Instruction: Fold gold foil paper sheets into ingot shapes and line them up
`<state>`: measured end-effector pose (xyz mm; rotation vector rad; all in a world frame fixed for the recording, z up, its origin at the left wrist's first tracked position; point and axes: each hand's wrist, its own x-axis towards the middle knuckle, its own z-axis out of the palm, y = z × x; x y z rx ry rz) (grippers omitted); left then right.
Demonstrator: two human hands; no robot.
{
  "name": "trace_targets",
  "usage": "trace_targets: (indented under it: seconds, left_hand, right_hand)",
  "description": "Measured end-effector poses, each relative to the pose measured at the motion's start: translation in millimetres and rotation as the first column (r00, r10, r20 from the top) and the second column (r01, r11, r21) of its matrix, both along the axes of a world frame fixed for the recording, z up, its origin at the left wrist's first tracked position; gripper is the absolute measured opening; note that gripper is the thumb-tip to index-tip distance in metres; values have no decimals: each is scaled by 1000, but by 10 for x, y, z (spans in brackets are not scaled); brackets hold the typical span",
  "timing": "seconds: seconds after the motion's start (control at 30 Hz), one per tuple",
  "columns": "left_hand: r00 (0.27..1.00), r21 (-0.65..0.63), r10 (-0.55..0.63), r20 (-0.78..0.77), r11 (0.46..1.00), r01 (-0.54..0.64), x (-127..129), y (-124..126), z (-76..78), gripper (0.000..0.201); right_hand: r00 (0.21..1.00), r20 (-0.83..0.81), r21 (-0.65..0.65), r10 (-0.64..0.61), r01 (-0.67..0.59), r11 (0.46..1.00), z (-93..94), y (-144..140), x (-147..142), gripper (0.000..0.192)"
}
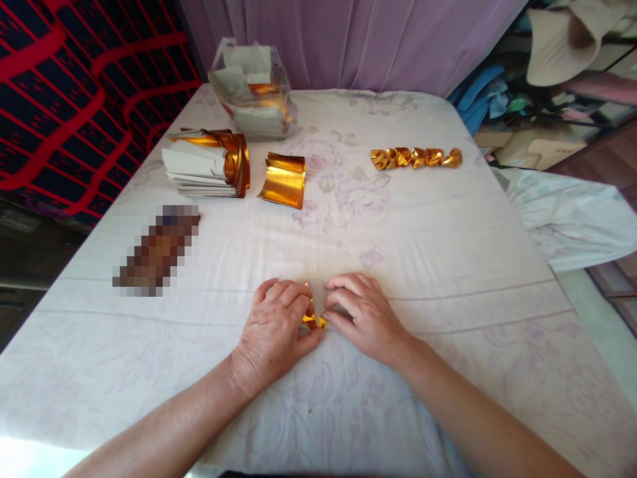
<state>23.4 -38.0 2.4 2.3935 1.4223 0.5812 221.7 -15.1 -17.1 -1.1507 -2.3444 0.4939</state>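
Observation:
A small piece of folded gold foil paper (310, 322) lies on the tablecloth at the front middle, mostly hidden under my left hand (279, 315). The fingers of that hand are bent over the paper, and its thumb presses along the near edge. Just to the right is my right hand (365, 309), its curved fingers parted from the thumb. The right thumb tip is at the paper's right corner; whether it touches is hard to tell. Farther back stands a short stack of gold foil sheets (286, 179). A row of folded gold pieces (415, 158) lies at the back right.
A larger stack of foil-backed paper (199, 166) stands at the left, with a clear plastic bag (253, 93) of more sheets behind it. A blurred-out object (156, 252) lies at the left on the flowered tablecloth (448, 232). Cluttered shelves (522, 143) are at the right.

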Motion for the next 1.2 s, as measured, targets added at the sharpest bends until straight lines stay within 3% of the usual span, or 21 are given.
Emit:
trace_targets:
  seconds: [0.53,0.83,0.97,1.2]
  left_hand:
    - [1000,29,16,-14,999,-16,12,-1,-38,17]
    - [999,-18,23,-24,1000,-24,15,1,-6,17]
    - [998,-37,37,-42,999,-38,28,14,26,15]
    - [997,-3,54,-63,999,-55,57,-9,17,12]
  right_hand:
    - [1000,-3,-56,-31,31,998,6,-20,-5,17]
    - [994,-110,13,2,-1,1000,-50,38,30,9]
    - [981,-183,61,-65,78,995,-72,48,48,13]
    - [985,-159,120,-67,87,989,-81,32,49,15]
